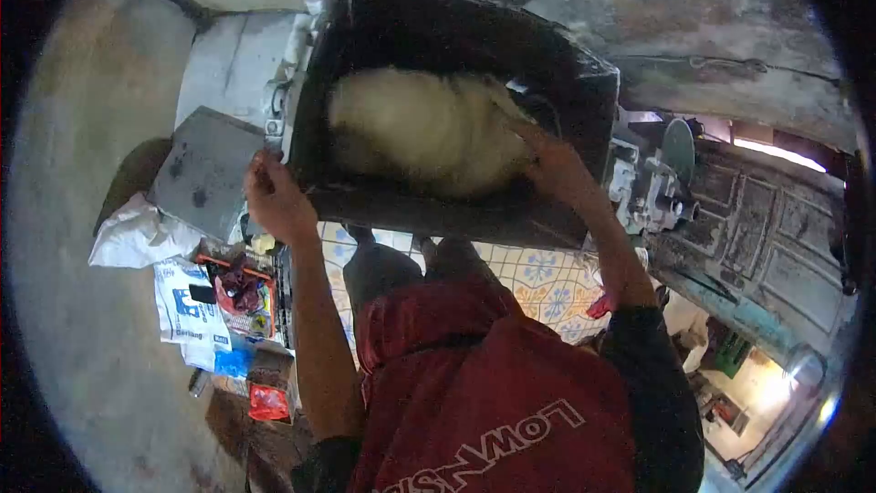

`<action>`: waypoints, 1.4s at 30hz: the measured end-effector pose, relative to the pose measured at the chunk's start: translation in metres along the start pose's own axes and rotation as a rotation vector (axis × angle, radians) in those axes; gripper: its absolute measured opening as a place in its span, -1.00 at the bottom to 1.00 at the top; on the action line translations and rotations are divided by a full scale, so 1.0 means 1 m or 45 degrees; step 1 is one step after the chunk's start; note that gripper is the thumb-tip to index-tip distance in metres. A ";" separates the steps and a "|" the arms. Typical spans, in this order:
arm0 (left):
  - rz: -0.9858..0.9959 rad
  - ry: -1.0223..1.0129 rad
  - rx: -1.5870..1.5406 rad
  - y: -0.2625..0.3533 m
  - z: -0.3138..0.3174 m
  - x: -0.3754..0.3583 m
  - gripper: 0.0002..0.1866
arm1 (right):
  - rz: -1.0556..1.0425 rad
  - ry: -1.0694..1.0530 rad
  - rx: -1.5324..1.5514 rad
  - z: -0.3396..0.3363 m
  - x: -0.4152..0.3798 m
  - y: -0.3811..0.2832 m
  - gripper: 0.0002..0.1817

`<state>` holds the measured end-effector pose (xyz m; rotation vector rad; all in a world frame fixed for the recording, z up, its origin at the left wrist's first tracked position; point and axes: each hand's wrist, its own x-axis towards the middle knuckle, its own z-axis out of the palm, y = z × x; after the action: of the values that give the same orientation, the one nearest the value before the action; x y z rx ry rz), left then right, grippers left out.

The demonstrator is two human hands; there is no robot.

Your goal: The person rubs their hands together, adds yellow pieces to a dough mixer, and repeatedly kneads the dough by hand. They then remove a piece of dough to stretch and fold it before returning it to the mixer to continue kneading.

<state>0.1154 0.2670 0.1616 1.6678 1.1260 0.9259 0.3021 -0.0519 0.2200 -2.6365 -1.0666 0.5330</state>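
- The person's left hand (274,196) is closed on the near-left edge of a big dark tray (566,82), fingers wrapped over its rim, at about nine o'clock of the tray.
- The right hand (552,164) reaches inside the tray at about three o'clock; it rests against a pale, soft mound of dough (429,128). Whether its fingers pinch the mound or only press on it cannot be told.
- The dough lies in the middle of the tray as one lump, filling much of the floor.
- Judging by this, the mass is gathered in one piece and is yet to be divided or taken out; the work looks part-way at most.
- Below the tray, at six o'clock, a patterned cloth (538,278) shows, partly covered by the person's red shirt (493,393).
- At eight o'clock, on the floor (64,246), lie a white bag (137,233), printed packets (187,310) and a small red wrapper (267,402).
- At three o'clock a grey machine part (652,187) stands just beside the tray.
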 end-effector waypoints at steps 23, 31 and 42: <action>0.002 -0.056 -0.100 0.001 -0.003 0.002 -0.78 | 0.313 0.091 0.116 0.019 -0.056 0.027 -0.71; -0.090 -0.024 -0.151 -0.018 -0.004 0.009 -0.80 | 0.369 -0.024 0.122 0.023 -0.043 0.023 -0.73; -0.089 0.004 0.064 0.006 -0.002 0.004 -0.82 | 0.236 -0.110 -0.032 0.031 -0.021 0.029 -0.71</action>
<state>0.1166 0.2699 0.1680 1.6572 1.2108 0.8629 0.2925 -0.0842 0.1870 -2.7736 -0.8616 0.6813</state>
